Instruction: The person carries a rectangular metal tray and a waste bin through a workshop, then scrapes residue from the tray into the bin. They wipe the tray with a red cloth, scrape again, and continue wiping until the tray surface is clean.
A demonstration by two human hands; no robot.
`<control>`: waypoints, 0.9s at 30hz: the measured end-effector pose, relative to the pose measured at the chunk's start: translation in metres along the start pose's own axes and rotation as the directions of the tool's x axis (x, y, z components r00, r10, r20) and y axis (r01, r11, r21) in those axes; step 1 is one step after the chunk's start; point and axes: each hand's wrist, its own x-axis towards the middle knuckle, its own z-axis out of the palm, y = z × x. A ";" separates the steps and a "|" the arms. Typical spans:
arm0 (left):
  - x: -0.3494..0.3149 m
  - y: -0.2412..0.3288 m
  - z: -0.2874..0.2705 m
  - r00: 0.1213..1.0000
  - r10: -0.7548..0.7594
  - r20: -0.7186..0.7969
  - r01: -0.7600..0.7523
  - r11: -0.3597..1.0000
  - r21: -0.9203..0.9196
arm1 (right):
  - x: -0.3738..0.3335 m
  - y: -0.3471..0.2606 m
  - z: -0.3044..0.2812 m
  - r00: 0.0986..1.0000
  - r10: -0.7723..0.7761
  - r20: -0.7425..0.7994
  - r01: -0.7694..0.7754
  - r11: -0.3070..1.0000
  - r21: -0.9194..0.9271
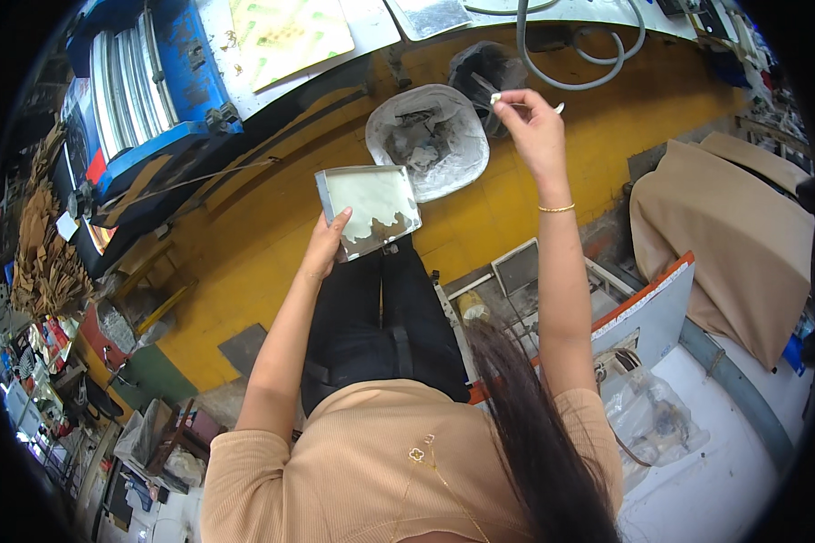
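Observation:
My left hand grips the lower left corner of a shallow square tray, thumb over its rim. A pale whitish layer covers most of the tray's inside, with a ragged lower edge where a grey-brown surface shows. My right hand is raised to the upper right, thumb and forefinger pinching a small white piece whose material I cannot make out. Another white bit shows beside its other fingers. Just beyond the tray stands a bin with a whitish liner, rubbish inside. A dark bin stands behind it, near my right fingertips.
A white worktable runs along the far side, with a grey hose hanging over its edge. A blue frame holding metal strips is at upper left. Brown sheet material drapes at right, near an orange-edged panel.

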 end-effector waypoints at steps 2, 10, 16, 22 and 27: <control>-0.001 0.000 -0.008 0.999 -0.026 -0.024 0.026 0.999 -0.019 | -0.008 0.014 0.004 0.999 0.003 0.035 0.001 0.993 -0.122; -0.013 0.005 -0.025 0.989 -0.059 -0.137 0.047 0.995 -0.092 | -0.017 0.075 0.033 0.986 0.160 0.046 -0.142 0.951 -0.275; -0.022 0.005 -0.034 0.975 -0.130 -0.181 0.093 0.975 -0.202 | -0.029 0.110 0.070 0.978 0.167 0.124 -0.127 0.952 -0.278; -0.028 0.003 -0.037 0.970 -0.123 -0.209 0.074 0.971 -0.228 | -0.035 0.141 0.092 0.966 0.221 0.134 -0.166 0.928 -0.333; -0.034 0.004 -0.036 0.977 -0.104 -0.185 0.048 0.956 -0.288 | -0.030 0.157 0.098 0.979 0.197 0.058 -0.164 0.920 -0.355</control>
